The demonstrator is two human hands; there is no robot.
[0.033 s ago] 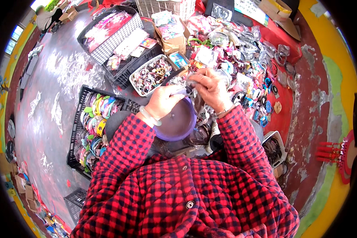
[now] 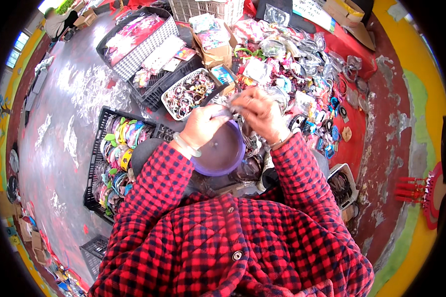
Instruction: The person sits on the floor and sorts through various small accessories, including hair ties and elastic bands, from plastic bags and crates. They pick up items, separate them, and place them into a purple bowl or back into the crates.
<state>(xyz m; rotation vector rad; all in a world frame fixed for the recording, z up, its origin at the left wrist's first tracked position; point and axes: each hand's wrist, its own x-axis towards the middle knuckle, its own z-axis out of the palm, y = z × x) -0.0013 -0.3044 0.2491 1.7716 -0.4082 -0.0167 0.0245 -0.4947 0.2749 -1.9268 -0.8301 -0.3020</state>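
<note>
Small pale item (image 2: 231,106), too blurred to identify, pinched between both hands just above a purple bowl (image 2: 222,153). Left hand (image 2: 203,123) curled, fingers closed toward the item, pale bangle (image 2: 187,145) on its wrist, resting against the bowl's upper rim. Right hand (image 2: 259,113) likewise curled, fingertips meeting the left hand's over the item; exact grip hidden by blur. Bowl held low in front of the body, between the red-and-black checked sleeves (image 2: 158,183). Just beyond the hands, a white basket (image 2: 176,94) filled with small rings and hair ties. To the left, a black crate (image 2: 96,163) packed with colourful hairbands, standing on the grey floor (image 2: 64,138). Farther up, another black crate (image 2: 156,81) with flat packets, and a cardboard box (image 2: 215,54). To the right, a spread of clear-bagged accessories (image 2: 302,64) on a red cloth (image 2: 354,128). Near the right elbow, a small white basket (image 2: 349,175) of dark items.
</note>
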